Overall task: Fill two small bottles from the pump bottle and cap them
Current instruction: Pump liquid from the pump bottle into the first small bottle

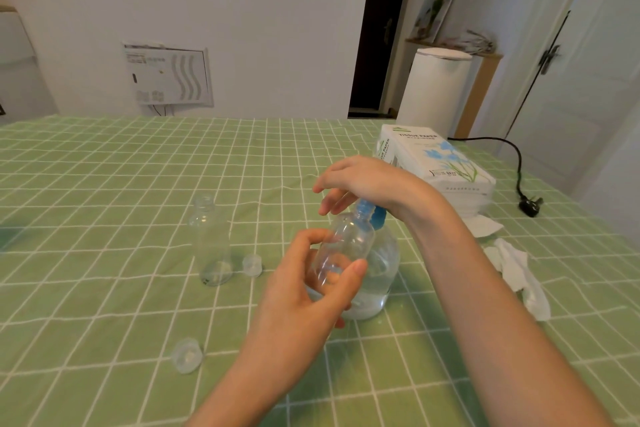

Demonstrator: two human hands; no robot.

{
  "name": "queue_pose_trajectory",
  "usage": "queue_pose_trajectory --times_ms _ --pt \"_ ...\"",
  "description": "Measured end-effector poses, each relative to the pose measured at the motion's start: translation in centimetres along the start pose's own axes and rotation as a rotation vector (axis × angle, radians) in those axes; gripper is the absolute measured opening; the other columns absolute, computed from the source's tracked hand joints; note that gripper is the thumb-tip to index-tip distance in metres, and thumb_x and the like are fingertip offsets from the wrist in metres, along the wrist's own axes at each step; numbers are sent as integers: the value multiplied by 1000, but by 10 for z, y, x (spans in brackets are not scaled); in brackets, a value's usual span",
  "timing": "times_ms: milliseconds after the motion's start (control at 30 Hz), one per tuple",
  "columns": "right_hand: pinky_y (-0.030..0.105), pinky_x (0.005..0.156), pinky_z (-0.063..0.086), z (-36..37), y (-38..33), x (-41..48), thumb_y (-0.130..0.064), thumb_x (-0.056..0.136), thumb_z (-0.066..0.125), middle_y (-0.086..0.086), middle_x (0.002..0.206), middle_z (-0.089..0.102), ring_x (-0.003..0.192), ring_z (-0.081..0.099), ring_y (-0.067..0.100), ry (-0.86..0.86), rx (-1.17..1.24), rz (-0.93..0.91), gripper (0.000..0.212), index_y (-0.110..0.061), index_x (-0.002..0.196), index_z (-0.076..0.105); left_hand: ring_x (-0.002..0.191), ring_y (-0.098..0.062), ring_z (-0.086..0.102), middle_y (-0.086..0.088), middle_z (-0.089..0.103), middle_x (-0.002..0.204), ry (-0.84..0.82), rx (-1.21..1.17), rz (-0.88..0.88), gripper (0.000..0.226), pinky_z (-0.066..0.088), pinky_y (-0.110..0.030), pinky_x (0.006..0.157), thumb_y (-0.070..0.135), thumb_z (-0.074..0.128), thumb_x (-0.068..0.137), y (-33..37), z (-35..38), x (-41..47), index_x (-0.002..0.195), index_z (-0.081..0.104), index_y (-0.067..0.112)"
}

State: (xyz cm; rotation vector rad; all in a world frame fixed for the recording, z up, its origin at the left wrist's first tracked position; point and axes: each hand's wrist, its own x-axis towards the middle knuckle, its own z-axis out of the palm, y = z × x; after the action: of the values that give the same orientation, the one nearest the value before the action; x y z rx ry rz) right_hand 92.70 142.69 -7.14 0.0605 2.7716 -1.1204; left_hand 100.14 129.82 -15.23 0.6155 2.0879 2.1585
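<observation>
My left hand (304,291) grips a small clear bottle (346,246), tilted with its open neck up against the blue spout of the pump bottle (381,274). The pump bottle stands just behind it with clear liquid in its lower part. My right hand (363,180) rests palm down on the blue pump head (372,213), fingers relaxed. A second small clear bottle (211,243) stands upright and uncapped to the left. One clear cap (252,265) lies beside it. Another clear cap (187,354) lies nearer the front.
A green checked cloth (104,184) covers the table. A tissue paper pack (440,163) sits at the back right, with crumpled tissues (519,274) in front of it. A black cable and plug (530,206) lie at the right edge.
</observation>
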Motion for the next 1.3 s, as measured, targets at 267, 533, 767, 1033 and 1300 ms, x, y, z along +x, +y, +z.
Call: queue_pose_trajectory --times_ms 267,533,767,1033,1300 --pt "31 83 47 -11 -4 1 -34 94 51 2 91 74 102 64 20 81 -57 -34 27 -16 111 62 59 -4 59 13 67 74 3 16 14 41 46 -13 48 49 62 65 6 -1 1 101 56 31" --pt "45 103 42 -7 -4 1 -26 94 52 6 87 74 101 64 26 19 -23 -44 24 -12 106 67 53 0 58 13 66 69 7 17 1 40 43 -10 45 49 62 64 6 -1 2 100 56 32" --pt "45 103 42 -1 2 2 -23 93 55 7 92 75 104 64 27 7 6 -47 24 -9 108 66 57 -2 59 11 65 72 -2 -4 -15 38 46 -13 47 48 62 63 4 -2 0 97 56 33" --pt "37 95 48 -9 -3 7 -23 88 62 -3 76 71 96 66 20 127 6 -38 14 -16 100 65 57 -3 59 13 67 73 12 8 3 41 45 -12 46 47 62 65 6 -1 4 101 56 31" --pt "44 102 43 -4 -2 3 -23 93 54 3 81 73 102 66 26 31 29 -46 20 -12 104 67 55 -3 58 12 65 69 3 10 -3 40 45 -11 46 48 62 64 6 -1 1 100 56 30"
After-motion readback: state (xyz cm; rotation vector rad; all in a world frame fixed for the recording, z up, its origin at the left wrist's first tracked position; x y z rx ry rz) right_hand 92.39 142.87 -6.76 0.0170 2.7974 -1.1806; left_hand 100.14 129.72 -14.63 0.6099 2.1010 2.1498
